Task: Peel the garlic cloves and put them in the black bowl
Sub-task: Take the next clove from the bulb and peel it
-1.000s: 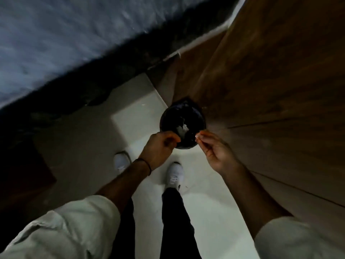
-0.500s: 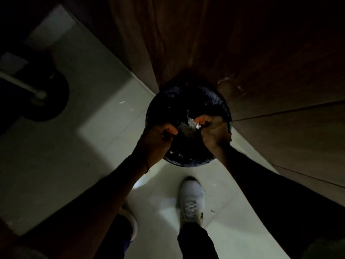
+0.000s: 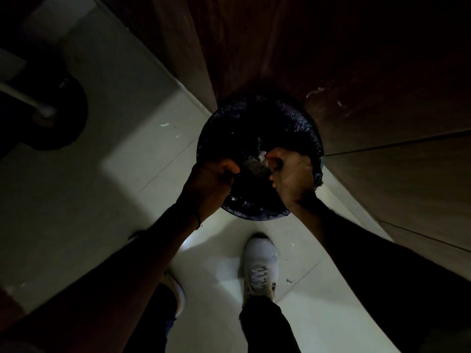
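Standing over a bin (image 3: 254,214) lined with a black bag, a person is reaching both arms down over its open mouth in very dim light, as seen from the head camera. The left hand (image 3: 214,179) is hovering over the bin's near-left rim, its fingers (image 3: 230,169) curling inward into a loose fist. A thin dark band (image 3: 198,220) is circling that wrist. The right hand (image 3: 293,174) is hanging over the bin's right side, its fingers (image 3: 274,159) also curling in toward the palm. Whether either hand is gripping a garlic clove cannot be told in the shadow. Pale papery scraps (image 3: 253,163), seemingly garlic skin, are lying inside the bin between the two hands.

A white shoe (image 3: 260,266) is resting on the pale tiled floor (image 3: 127,174) just in front of the bin, and a second shoe (image 3: 175,289) is peeking out under the left forearm. Brown wooden panels (image 3: 356,72) are rising directly behind and to the right of the bin. Well to the bin's left, a dark round base (image 3: 68,123) is carrying a pale pole (image 3: 25,98). A few white flecks (image 3: 165,125) are dotting the floor left of the bin.
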